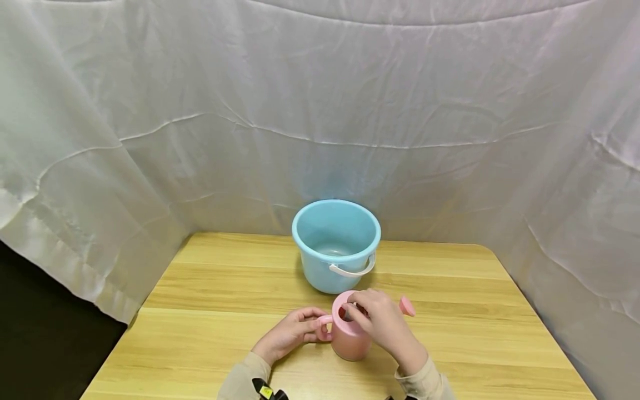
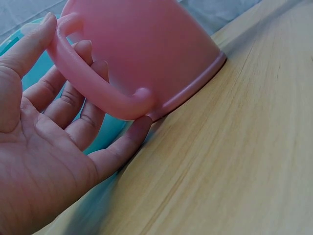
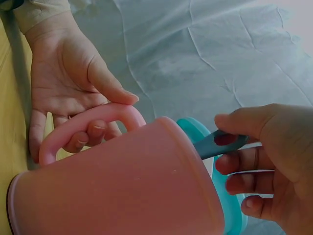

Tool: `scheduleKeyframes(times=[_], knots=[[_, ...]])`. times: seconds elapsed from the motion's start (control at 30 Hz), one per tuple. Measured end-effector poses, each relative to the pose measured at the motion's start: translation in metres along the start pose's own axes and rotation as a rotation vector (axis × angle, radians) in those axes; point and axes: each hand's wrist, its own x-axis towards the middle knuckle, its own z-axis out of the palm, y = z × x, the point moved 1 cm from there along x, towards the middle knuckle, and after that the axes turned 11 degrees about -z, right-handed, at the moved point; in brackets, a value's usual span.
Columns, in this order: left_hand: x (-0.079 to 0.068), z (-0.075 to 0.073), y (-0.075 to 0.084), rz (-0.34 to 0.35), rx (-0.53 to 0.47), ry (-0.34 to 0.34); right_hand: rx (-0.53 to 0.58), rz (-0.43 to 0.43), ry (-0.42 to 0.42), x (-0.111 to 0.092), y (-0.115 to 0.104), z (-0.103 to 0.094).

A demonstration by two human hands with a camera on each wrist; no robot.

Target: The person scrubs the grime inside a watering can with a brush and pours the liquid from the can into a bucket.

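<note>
A pink watering can (image 1: 351,347) stands upright on the wooden table, its round sprinkler head (image 1: 407,306) to the right. My left hand (image 1: 290,332) holds the can's looped handle (image 3: 90,116), thumb on top and fingertips curled behind it. Over the can's top opening, my right hand (image 1: 385,322) pinches the end of a slim grey handle (image 3: 208,148) between thumb and index finger. The grey piece has a hole near its end; its other end is hidden inside the can. Something red (image 1: 342,313) shows within the opening.
A light blue bucket (image 1: 327,275) with a white carrying handle (image 1: 352,273) stands just behind the can. Pale cloth curtains (image 1: 320,111) hang around the back and both sides of the table (image 1: 225,311).
</note>
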Motion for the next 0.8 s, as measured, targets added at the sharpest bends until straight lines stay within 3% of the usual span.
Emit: scheduleKeyframes(times=[0.17,0.43,0.67,0.8], knots=[[-0.0007,0.0003,0.0012,-0.006,0.003,0.009,0.040,0.145,-0.051,0.0001,-0.0013,-0.0012],[-0.0005,0.0008,0.0015,-0.011,0.003,0.014,0.197,0.107,-0.079,0.0015,-0.0016,-0.0004],[-0.0004,0.0012,0.0012,-0.010,0.005,0.010,0.031,0.049,-0.098,0.0005,-0.0009,-0.0013],[-0.0005,0.0010,0.0012,-0.009,0.007,0.008,-0.001,0.032,-0.114,0.0004,0.0000,-0.0043]])
